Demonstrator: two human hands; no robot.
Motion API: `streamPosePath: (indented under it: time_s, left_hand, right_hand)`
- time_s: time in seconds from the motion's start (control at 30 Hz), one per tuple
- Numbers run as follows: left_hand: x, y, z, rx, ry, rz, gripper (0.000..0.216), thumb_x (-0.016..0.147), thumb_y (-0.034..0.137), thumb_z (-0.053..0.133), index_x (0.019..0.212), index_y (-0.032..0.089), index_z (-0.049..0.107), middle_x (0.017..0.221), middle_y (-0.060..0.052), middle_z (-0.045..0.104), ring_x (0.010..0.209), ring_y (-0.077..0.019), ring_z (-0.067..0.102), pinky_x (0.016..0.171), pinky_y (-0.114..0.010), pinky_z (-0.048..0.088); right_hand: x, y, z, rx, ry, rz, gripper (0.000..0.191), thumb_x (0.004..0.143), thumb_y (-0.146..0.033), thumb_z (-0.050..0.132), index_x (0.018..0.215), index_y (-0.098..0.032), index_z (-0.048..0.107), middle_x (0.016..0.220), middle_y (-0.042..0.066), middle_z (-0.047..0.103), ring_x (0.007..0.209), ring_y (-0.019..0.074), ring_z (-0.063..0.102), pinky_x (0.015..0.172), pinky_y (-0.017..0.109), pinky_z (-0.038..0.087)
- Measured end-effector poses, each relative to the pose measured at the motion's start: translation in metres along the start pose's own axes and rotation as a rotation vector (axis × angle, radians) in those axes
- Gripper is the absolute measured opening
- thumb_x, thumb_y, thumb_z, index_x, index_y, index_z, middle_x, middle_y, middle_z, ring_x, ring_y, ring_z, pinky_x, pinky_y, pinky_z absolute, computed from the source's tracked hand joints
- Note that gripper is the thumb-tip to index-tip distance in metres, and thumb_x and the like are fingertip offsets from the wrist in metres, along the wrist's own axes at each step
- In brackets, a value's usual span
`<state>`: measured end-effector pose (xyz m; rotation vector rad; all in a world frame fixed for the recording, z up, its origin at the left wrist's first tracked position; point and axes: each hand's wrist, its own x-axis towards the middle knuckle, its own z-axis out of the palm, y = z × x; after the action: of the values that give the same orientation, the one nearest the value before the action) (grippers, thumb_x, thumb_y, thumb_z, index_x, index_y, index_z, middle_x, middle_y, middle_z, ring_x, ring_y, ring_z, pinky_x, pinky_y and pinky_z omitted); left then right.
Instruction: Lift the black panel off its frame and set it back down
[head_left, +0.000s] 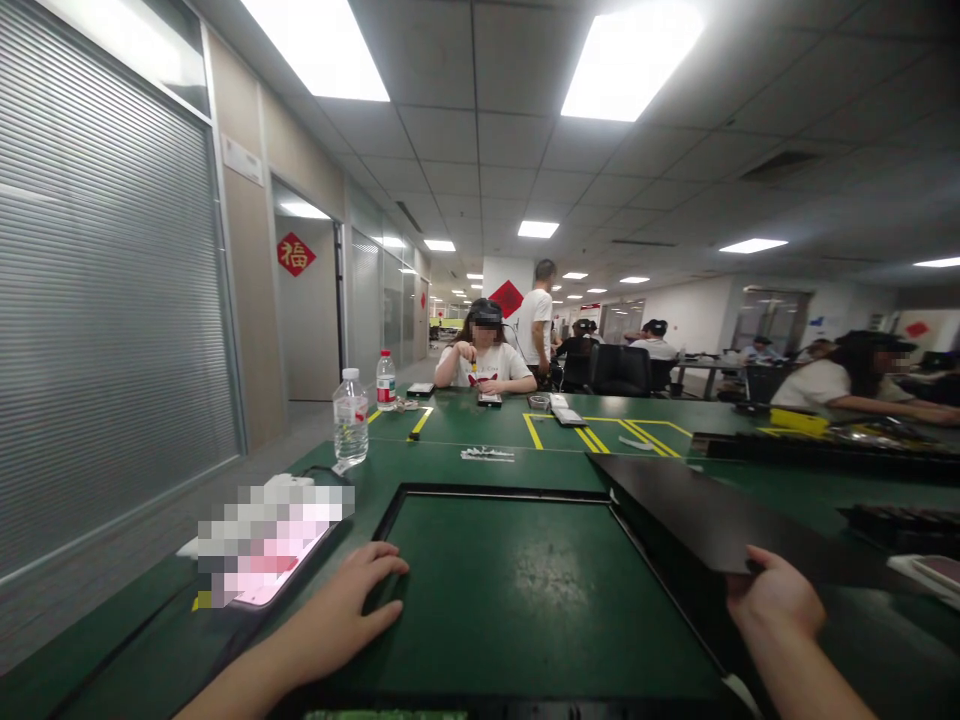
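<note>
My left hand (352,600) lies on the left edge of a black frame (495,493) that borders a green mat (525,590) in front of me, fingers stretched out and slightly curled, holding nothing. My right hand (772,595) grips the near edge of a flat black panel (697,510) that lies at the frame's right side, tilted up a little. A phone with a lit screen (270,545) lies just left of my left hand.
A clear water bottle (350,417) stands behind the phone, and a second bottle with a red label (385,380) farther back. A person sits across the green table (465,425) handling small parts. Other people work at the right. Black trays (900,525) lie at right.
</note>
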<state>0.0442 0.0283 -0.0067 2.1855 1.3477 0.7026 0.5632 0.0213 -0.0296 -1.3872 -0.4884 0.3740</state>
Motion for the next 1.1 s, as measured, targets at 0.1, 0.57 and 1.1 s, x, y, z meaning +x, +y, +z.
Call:
streamPosePath:
  time_s: [0.1,0.57,1.1]
  left_hand:
    - [0.001,-0.002,0.003,-0.003,0.0,0.002,0.034,0.072,0.039,0.056,0.103,0.026,0.065,0.123,-0.008,0.053,0.117,-0.028,0.045,0.102,-0.041,0.03]
    - [0.004,0.002,0.006,0.126,-0.038,-0.002,0.034,0.075,0.037,0.051,0.106,0.025,0.061,0.126,-0.008,0.051,0.119,-0.0256,0.044,0.103,-0.04,0.031]
    - [0.005,0.004,0.003,0.03,0.025,-0.013,0.033,0.072,0.036,0.055,0.101,0.024,0.064,0.118,-0.008,0.058,0.112,-0.0264,0.05,0.1,-0.04,0.033]
  right_hand:
    - [-0.004,0.002,0.004,0.069,0.198,0.085,0.024,0.052,-0.032,0.049,0.066,-0.025,0.03,0.071,0.003,0.049,0.066,0.0235,0.058,0.055,0.041,0.051]
    - [-0.009,0.004,0.004,0.359,0.364,0.364,0.028,0.054,-0.008,0.061,0.076,-0.021,0.047,0.081,0.002,0.06,0.065,0.018,0.062,0.056,0.035,0.057]
    - [-0.013,-0.013,0.002,0.501,0.307,0.396,0.028,0.056,0.003,0.055,0.068,-0.021,0.044,0.061,-0.004,0.054,0.048,0.0119,0.056,0.05,0.032,0.055]
